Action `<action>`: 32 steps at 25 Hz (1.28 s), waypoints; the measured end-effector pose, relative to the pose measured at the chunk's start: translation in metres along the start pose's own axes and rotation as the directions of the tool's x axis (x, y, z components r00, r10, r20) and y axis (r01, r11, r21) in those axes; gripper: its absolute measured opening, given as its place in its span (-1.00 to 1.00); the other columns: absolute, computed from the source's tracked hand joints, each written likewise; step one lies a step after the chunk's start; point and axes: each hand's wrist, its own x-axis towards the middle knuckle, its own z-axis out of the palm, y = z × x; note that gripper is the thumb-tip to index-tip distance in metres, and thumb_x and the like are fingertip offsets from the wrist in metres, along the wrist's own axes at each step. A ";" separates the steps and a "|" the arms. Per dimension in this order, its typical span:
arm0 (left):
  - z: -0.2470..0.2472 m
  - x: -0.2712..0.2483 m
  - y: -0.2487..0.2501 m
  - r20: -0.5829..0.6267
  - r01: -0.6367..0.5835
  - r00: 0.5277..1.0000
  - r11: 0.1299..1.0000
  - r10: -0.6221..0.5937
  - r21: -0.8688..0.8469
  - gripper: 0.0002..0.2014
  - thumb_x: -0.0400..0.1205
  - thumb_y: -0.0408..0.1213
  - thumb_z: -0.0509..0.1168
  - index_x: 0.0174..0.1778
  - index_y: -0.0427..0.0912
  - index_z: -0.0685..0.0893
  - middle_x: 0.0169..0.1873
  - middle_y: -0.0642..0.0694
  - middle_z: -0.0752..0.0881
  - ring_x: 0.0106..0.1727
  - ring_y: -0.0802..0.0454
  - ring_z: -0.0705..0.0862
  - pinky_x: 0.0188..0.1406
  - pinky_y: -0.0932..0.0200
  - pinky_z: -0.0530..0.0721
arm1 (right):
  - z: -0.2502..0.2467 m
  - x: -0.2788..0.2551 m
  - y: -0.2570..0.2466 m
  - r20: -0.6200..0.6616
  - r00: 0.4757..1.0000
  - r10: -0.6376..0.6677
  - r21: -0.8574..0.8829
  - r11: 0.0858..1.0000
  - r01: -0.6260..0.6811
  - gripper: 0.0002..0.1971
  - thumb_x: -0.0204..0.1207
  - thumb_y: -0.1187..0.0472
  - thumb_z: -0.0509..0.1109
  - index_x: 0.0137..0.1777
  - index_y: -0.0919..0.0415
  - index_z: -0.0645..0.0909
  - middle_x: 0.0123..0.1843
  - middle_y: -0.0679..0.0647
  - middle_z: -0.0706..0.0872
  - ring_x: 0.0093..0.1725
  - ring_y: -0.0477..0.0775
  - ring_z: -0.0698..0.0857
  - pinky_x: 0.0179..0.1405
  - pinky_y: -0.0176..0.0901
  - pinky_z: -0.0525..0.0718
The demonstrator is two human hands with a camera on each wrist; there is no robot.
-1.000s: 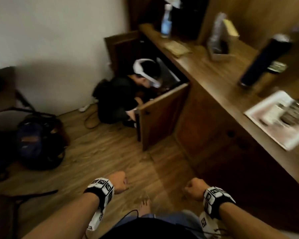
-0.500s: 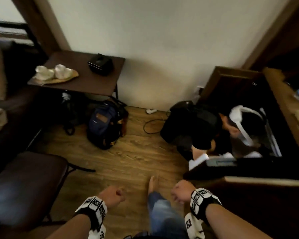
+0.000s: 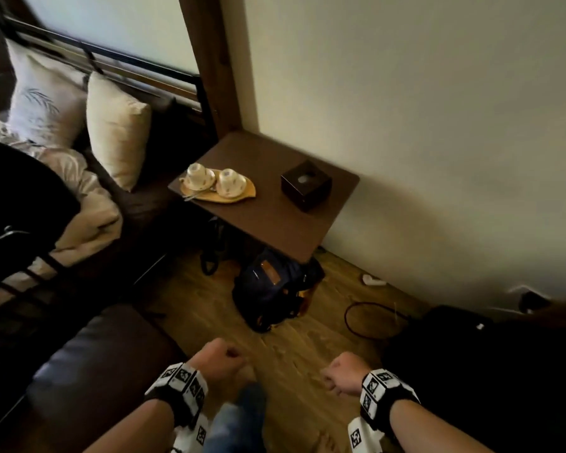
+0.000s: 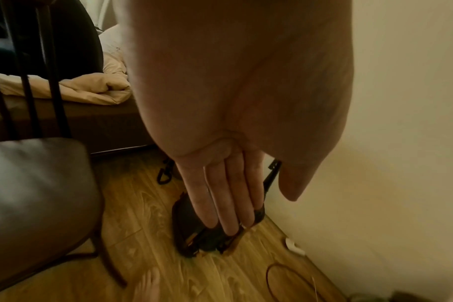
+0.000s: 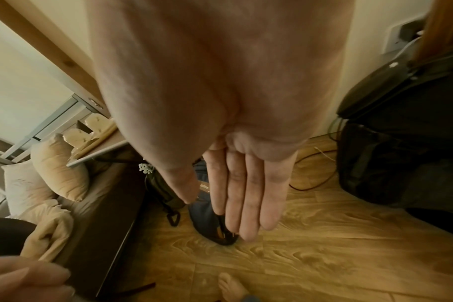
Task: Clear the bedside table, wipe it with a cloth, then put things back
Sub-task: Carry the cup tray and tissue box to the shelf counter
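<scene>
The dark brown bedside table (image 3: pixel 275 220) stands against the wall beside the bed. On its left part lies a yellow tray (image 3: pixel 239 197) with two upturned white cups (image 3: pixel 198 174) on saucers. A dark square tissue box (image 3: pixel 306 184) sits on its right part. My left hand (image 3: pixel 219 358) and right hand (image 3: pixel 340 376) hang low over the wooden floor, well short of the table. Both are loosely curled and hold nothing, as the left wrist view (image 4: pixel 225 194) and right wrist view (image 5: pixel 246 194) show. No cloth is in sight.
A navy backpack (image 3: pixel 272 289) lies on the floor under the table's near corner. A padded chair seat (image 3: pixel 95 371) is at my left, the bed (image 3: pixel 89 217) with pillows behind it. A black bag (image 3: pixel 471 354) and a looped cable (image 3: pixel 370 318) lie at the right.
The view has swung left, from the wooden cabinet and a crouching person to the bedside table, which is now nearer. Both hands stay low, curled and without anything in them.
</scene>
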 end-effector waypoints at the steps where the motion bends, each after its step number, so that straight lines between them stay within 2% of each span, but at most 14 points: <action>1: -0.022 0.019 0.001 -0.012 -0.007 1.000 1.000 0.007 -0.017 -0.85 0.64 0.02 0.44 -0.17 0.12 0.86 -0.17 0.11 0.87 -0.18 0.30 0.79 -0.15 0.34 0.74 | -0.007 0.014 -0.023 0.009 1.000 -0.006 0.007 1.000 0.006 -0.67 0.71 0.16 0.47 -0.33 0.18 0.68 -0.41 0.02 0.75 -0.52 -0.08 0.68 -0.39 -0.18 0.64; 3: -0.065 0.052 0.008 -0.027 -0.041 0.999 0.999 0.041 -0.007 -0.84 0.67 0.01 0.42 -0.23 0.18 0.81 -0.17 0.11 0.85 -0.18 0.31 0.77 -0.19 0.40 0.68 | -0.023 0.033 -0.063 -0.013 1.000 -0.018 0.004 1.000 0.018 -0.69 0.72 0.11 0.48 -0.28 0.16 0.72 -0.34 0.01 0.81 -0.45 -0.08 0.73 -0.41 -0.26 0.69; 6: -0.145 0.104 0.019 -0.018 -0.118 0.993 0.993 0.118 0.010 -0.89 0.69 0.03 0.41 -0.16 0.30 0.74 -0.04 0.19 0.83 -0.05 0.31 0.78 -0.12 0.42 0.64 | -0.056 0.063 -0.127 -0.101 0.995 -0.016 0.064 0.998 0.023 -0.73 0.69 0.07 0.50 -0.21 0.18 0.80 -0.24 0.05 0.88 -0.30 -0.01 0.82 -0.19 -0.14 0.79; 9: -0.226 0.151 0.037 -0.002 -0.157 0.988 0.987 0.157 -0.028 -0.89 0.66 0.05 0.43 -0.09 0.20 0.86 -0.06 0.14 0.89 -0.03 0.24 0.84 0.02 0.20 0.82 | -0.085 0.084 -0.180 -0.144 0.990 0.001 0.139 0.990 0.020 -0.75 0.71 0.04 0.50 -0.12 0.19 0.83 -0.17 0.05 0.95 -0.15 0.07 0.93 -0.06 -0.08 0.88; 11: -0.270 0.179 0.059 0.000 -0.181 0.983 0.981 0.181 -0.076 -0.86 0.65 0.05 0.45 -0.03 0.15 0.88 -0.07 0.10 0.89 -0.02 0.16 0.85 0.12 0.07 0.85 | -0.107 0.092 -0.202 -0.211 0.977 0.026 0.224 0.974 0.023 -0.75 0.70 0.03 0.51 -0.08 0.19 0.86 -0.16 0.07 0.97 -0.08 0.11 0.96 0.10 0.08 0.93; 15: -0.326 0.237 0.126 0.016 -0.239 0.970 0.963 0.243 -0.123 -0.79 0.69 0.04 0.42 0.14 0.07 0.84 -0.03 0.07 0.87 -0.01 0.12 0.83 0.11 0.07 0.83 | -0.150 0.111 -0.238 -0.305 0.947 0.102 0.426 0.904 0.040 -0.77 0.72 0.09 0.52 0.02 0.26 0.85 -0.13 0.14 0.97 -0.11 0.13 0.94 0.18 0.16 0.89; 18: -0.340 0.278 0.176 -0.020 -0.282 0.960 0.955 0.281 -0.096 -0.64 0.70 0.08 0.41 0.37 0.04 0.72 0.13 0.09 0.81 0.06 0.12 0.79 -0.02 0.18 0.76 | -0.190 0.132 -0.272 -0.360 0.926 0.113 0.515 0.852 0.096 -0.76 0.74 0.09 0.49 0.13 0.27 0.83 -0.04 0.18 0.95 -0.03 0.16 0.92 0.18 0.13 0.87; 21: -0.341 0.311 0.210 -0.078 -0.246 0.968 0.957 0.237 -0.151 -0.37 0.68 0.13 0.41 0.64 -0.03 0.53 0.46 0.01 0.70 0.39 0.03 0.70 0.29 0.09 0.73 | -0.218 0.150 -0.304 -0.414 0.904 0.102 0.533 0.833 0.150 -0.69 0.79 0.01 0.40 0.26 0.25 0.78 0.06 0.15 0.90 0.16 0.21 0.89 0.29 0.20 0.87; 23: -0.337 0.328 0.228 -0.059 -0.223 0.974 0.967 0.217 -0.122 -0.25 0.65 0.23 0.38 0.74 0.02 0.40 0.58 -0.01 0.61 0.52 -0.04 0.64 0.42 -0.01 0.69 | -0.226 0.161 -0.318 -0.417 0.900 0.125 0.566 0.811 0.149 -0.56 0.80 -0.06 0.35 0.42 0.30 0.71 -0.01 0.05 0.83 0.15 0.20 0.87 0.34 0.27 0.84; 25: -0.333 0.340 0.244 0.006 -0.207 0.978 0.975 0.208 -0.083 -0.20 0.62 0.31 0.33 0.76 0.08 0.34 0.54 -0.04 0.64 0.42 -0.10 0.71 0.33 -0.08 0.76 | -0.229 0.169 -0.325 -0.378 0.912 0.157 0.619 0.776 0.123 -0.43 0.81 -0.12 0.31 0.60 0.31 0.56 -0.12 -0.05 0.72 0.06 0.15 0.83 0.37 0.30 0.81; 26: -0.330 0.343 0.250 0.043 -0.202 0.978 0.977 0.205 -0.070 -0.22 0.64 0.31 0.30 0.76 0.10 0.33 0.48 -0.06 0.68 0.32 -0.10 0.76 0.19 -0.04 0.80 | -0.228 0.174 -0.325 -0.355 0.920 0.168 0.633 0.767 0.104 -0.38 0.81 -0.15 0.29 0.66 0.30 0.50 -0.14 -0.07 0.68 0.03 0.12 0.80 0.38 0.31 0.80; 28: -0.326 0.343 0.262 0.091 -0.191 0.976 0.980 0.196 -0.058 -0.34 0.73 0.20 0.26 0.75 0.10 0.35 0.36 -0.06 0.73 0.08 0.00 0.80 -0.15 0.12 0.72 | -0.228 0.178 -0.329 -0.317 0.929 0.193 0.649 0.758 0.064 -0.33 0.80 -0.21 0.26 0.69 0.30 0.46 -0.09 -0.04 0.66 0.13 0.17 0.80 0.42 0.32 0.78; 30: -0.324 0.342 0.272 0.100 -0.180 0.978 0.982 0.185 -0.063 -0.44 0.80 0.08 0.22 0.74 0.07 0.38 0.26 0.01 0.73 -0.04 0.12 0.77 -0.25 0.18 0.67 | -0.227 0.183 -0.333 -0.304 0.925 0.226 0.685 0.727 0.047 -0.29 0.78 -0.27 0.25 0.67 0.30 0.49 0.05 0.03 0.67 0.27 0.22 0.74 0.48 0.31 0.73; 32: -0.326 0.339 0.279 0.087 -0.152 0.983 0.982 0.162 -0.107 -0.49 0.82 0.01 0.22 0.72 0.02 0.43 0.17 0.09 0.72 -0.12 0.25 0.67 -0.19 0.22 0.68 | -0.225 0.187 -0.337 -0.288 0.923 0.255 0.727 0.686 0.037 -0.15 0.64 -0.46 0.22 0.67 0.21 0.52 0.37 0.13 0.68 0.41 0.23 0.66 0.54 0.32 0.67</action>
